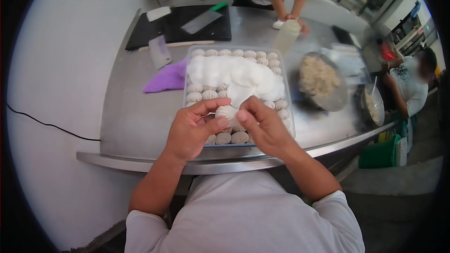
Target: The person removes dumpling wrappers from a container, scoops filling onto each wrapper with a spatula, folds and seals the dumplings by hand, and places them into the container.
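A pleated white bun is held between my two hands over the near part of a tray. My left hand cups it from the left, with thumb and fingers around it. From the right, my right hand pinches the bun's edge between thumb and bent fingers. Beneath them is a clear plastic tray with rows of pleated buns. A heap of flat white dough wrappers lies on top of the buns in the tray's middle. My hands hide some of the near rows.
Behind left, a black cutting board bears a green-handled cleaver and a white block. A scraper and purple cloth lie beside the tray. Rightward are a bottle and a bowl of filling. Two other people are nearby.
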`<state>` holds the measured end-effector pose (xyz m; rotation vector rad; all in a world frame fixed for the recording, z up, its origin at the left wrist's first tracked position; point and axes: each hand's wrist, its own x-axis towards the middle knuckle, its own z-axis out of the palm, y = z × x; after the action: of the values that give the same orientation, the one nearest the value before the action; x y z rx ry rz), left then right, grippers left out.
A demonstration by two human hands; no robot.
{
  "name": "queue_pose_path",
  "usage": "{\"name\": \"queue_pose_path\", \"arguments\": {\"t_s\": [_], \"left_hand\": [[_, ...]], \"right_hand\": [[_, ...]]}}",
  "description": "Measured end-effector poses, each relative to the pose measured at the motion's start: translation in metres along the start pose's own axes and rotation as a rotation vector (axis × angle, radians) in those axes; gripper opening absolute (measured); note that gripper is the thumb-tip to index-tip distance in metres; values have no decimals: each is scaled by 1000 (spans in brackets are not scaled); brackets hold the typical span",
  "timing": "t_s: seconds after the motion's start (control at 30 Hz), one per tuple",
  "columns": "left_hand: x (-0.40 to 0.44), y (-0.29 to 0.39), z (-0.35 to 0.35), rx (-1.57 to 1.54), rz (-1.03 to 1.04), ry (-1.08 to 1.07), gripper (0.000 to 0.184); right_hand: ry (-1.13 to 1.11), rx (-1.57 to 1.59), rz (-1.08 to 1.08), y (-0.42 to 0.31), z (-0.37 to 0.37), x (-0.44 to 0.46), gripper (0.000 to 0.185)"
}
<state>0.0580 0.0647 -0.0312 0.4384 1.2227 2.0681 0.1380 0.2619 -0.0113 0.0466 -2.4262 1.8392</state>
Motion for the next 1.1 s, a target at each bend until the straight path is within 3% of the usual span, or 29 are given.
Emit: {"name": "queue_pose_path", "arguments": {"t_s": [0.03,0.27,0.37,0.47,0.53,0.6,0.67,0.73,0.8,0.83,0.87,0.93,0.97,1.1], "left_hand": [[0,-2,0,36,41,16,46],[-2,-1,-1,35,90,47,43],[-3,3,-2,31,107,78,39],[-2,13,-4,114,152,116,37],[0,19,-5,184,214,136,37],[0,26,-10,220,220,180,37],[0,38,-20,314,273,219,38],[-2,44,-29,326,291,281,39],[-7,51,-38,424,326,404,38],[-11,52,-44,434,325,424,38],[-16,54,-48,436,320,431,38],[-24,59,-53,496,289,463,40],[-26,61,-54,497,291,467,40],[-36,65,-56,660,283,461,37]], "right_hand": [[44,-39,-106,2,9,2,28],[93,-107,-97,3,24,10,29],[86,-4,-86,3,26,15,30],[34,203,74,0,28,27,30],[45,41,-89,-5,31,34,34],[33,-52,-108,-10,31,46,38],[-53,152,98,-14,32,60,38],[-84,168,165,-17,30,70,36],[-35,-228,-107,-4,33,77,40],[-97,-429,-107,-9,31,77,60],[-103,-424,-105,-5,37,77,60],[-60,-795,-315,4,53,80,78],[-150,-823,-269,7,59,86,91],[-201,-894,-225,19,75,105,90]]}}
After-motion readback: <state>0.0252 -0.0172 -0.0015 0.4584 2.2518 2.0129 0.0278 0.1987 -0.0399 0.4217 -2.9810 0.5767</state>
